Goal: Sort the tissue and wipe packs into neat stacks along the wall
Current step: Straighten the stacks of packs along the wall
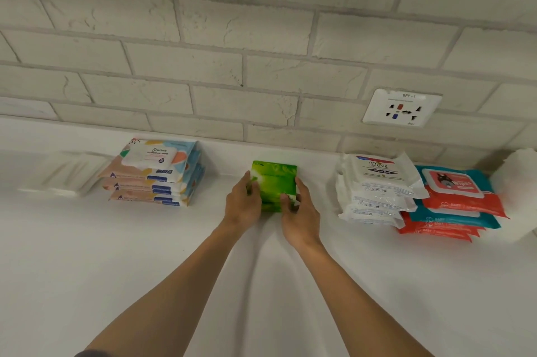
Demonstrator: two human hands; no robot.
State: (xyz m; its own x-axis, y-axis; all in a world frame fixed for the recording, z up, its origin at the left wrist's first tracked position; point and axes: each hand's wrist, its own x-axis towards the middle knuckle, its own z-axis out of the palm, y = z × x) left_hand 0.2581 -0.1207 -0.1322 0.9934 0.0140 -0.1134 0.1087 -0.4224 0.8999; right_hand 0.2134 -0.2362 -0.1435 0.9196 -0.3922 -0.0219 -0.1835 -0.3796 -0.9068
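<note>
A green tissue pack stack (274, 182) stands on the white counter (203, 255) near the wall, in the middle. My left hand (242, 202) grips its left side and my right hand (299, 214) grips its right front corner. To the left is a stack of three colourful Stalove wipe packs (154, 173). On the right sit a stack of white Dove wipe packs (374, 188) and, beside it, a stack of red and teal baby wipe packs (456, 202).
A pale, blurred flat pack (62, 175) lies at the far left by the wall. A white bundle (517, 182) stands at the far right. A wall socket (402, 108) sits in the white brick wall above the Dove stack.
</note>
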